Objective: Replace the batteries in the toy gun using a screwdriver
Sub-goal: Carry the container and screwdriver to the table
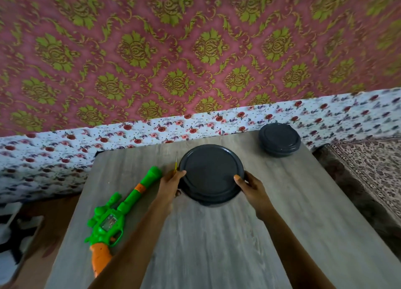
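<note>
A green toy gun (112, 215) with an orange grip lies on the grey wooden table (217, 245), at its left side, barrel pointing away. A round black lidded container (210, 173) sits in the middle of the table. My left hand (171, 184) grips its left rim and my right hand (249, 186) grips its right rim, thumb on the lid. A thin yellow screwdriver (176, 164) pokes up just behind my left hand, beside the container; most of it is hidden.
A second, smaller black lidded container (279, 140) stands at the table's far right corner. A floral cloth (152, 132) and patterned wall lie behind the table. A patterned rug (373, 169) is on the floor to the right.
</note>
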Demonstrator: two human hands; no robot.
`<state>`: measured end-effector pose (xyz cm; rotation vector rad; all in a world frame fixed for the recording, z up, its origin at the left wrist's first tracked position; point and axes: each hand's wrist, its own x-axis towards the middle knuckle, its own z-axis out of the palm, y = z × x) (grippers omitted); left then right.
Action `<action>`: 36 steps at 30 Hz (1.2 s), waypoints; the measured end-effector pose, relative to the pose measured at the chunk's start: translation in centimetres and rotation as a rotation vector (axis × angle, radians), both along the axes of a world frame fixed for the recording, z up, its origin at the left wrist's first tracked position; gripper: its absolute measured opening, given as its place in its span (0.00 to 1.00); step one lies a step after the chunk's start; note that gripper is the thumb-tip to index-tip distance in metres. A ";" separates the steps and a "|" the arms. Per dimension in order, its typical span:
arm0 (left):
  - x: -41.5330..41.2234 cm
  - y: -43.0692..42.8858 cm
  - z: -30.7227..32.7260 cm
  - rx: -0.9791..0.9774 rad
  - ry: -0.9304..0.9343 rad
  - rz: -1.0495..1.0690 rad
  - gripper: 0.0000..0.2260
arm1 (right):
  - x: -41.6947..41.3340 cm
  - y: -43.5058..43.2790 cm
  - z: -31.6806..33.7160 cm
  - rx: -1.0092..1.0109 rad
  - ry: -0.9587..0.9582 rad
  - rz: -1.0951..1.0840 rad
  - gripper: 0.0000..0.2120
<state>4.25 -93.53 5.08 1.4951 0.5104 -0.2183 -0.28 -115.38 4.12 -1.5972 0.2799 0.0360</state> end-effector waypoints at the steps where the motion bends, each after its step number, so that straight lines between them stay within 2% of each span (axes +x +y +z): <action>1: 1.1 -0.7 -0.3 0.014 0.006 -0.025 0.03 | 1.0 -0.7 -0.5 0.010 0.002 -0.027 0.11; 7: 7.1 -4.1 -2.7 0.065 -0.030 -0.069 0.04 | 6.6 -3.5 -2.9 0.053 0.034 -0.116 0.20; 19: 16.7 -8.2 -8.7 0.097 -0.049 -0.046 0.07 | 16.2 -6.6 -8.5 0.106 0.013 -0.173 0.17; 26: 16.9 -8.9 -9.6 0.094 -0.088 -0.003 0.06 | 17.6 -6.9 -9.6 0.088 0.014 -0.173 0.20; 28: 16.4 -8.9 -9.5 0.088 -0.104 0.033 0.05 | 17.5 -6.6 -9.5 0.081 0.033 -0.243 0.23; 30: 15.1 -8.3 -9.5 0.087 -0.122 0.074 0.07 | 16.4 -5.9 -9.1 0.110 0.047 -0.404 0.27; 33: 11.6 -6.5 -9.7 0.111 -0.147 0.130 0.07 | 12.3 -3.3 -8.5 0.100 -0.045 -0.442 0.19; 36: 7.5 -4.5 -9.5 0.065 -0.163 0.176 0.07 | 8.3 0.3 -8.9 0.112 -0.096 -0.368 0.19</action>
